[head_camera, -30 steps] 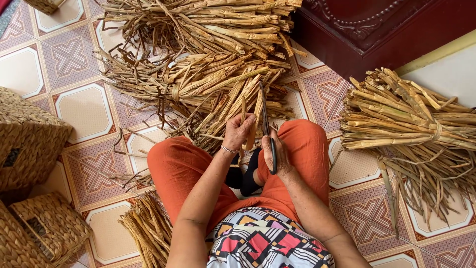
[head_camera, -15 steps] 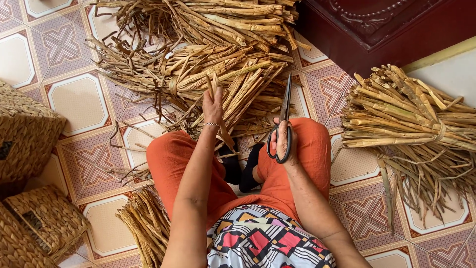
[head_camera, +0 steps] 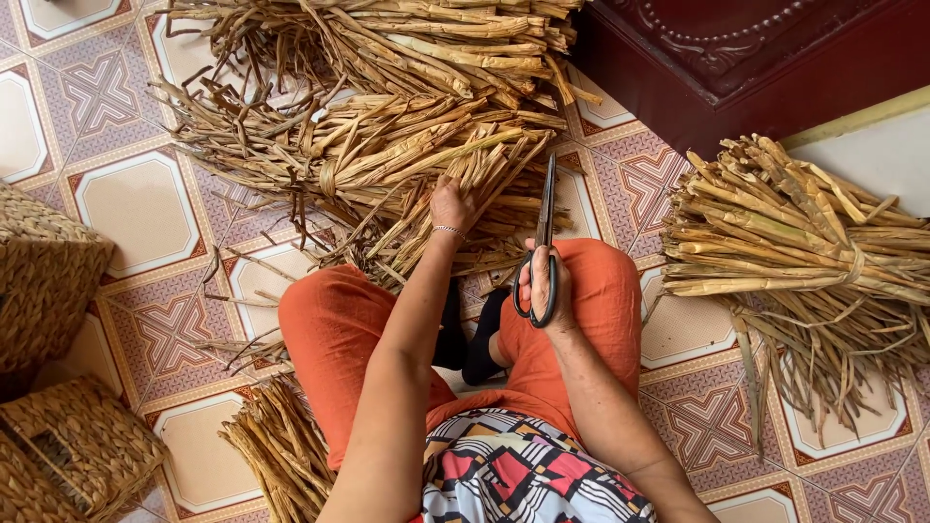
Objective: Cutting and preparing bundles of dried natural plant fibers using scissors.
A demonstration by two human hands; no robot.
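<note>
Dry tan stalks in a tied bundle (head_camera: 387, 155) on the floor now have the left hand (head_camera: 451, 205) reaching in to grab some, while the right hand (head_camera: 541, 281) has lifted black-handled scissors (head_camera: 542, 242) (blades together), so cutting looks close.

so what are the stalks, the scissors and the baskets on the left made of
Stalks: dried plant stems, it seems; matte straw-tan, flat, fibrous, curling at the ends. The left hand rests on them.
Scissors: dark metal blades with black handle loops, probably plastic or coated, held in the right hand.
Baskets: woven from a similar tan fibre, going by the braided, ropey surface.
</note>
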